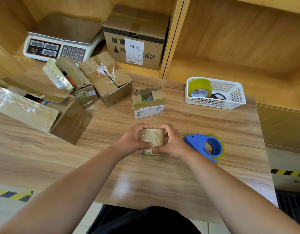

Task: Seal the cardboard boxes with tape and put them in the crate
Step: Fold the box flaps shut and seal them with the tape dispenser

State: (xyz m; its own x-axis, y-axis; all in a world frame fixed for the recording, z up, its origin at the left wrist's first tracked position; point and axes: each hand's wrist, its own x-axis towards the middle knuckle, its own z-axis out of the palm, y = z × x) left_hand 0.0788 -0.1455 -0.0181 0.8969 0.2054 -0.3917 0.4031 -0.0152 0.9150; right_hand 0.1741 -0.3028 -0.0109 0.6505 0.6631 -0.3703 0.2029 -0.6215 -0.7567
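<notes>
The left hand [134,141] and right hand [172,142] both clasp a small taped box [151,136] mid-desk [112,166]; the open box [146,100] behind bears a barcode label [149,112], its print unreadable.

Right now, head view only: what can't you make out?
All in the head view:
- Small box: sides and near seam covered by left hand and right hand.
- Open box: contents mostly hidden by its flaps.
- Scissors: partly behind the tape roll in the basket.
- Scale: display too small to read.
- Dark grid: cut off by the frame's right edge.
</notes>
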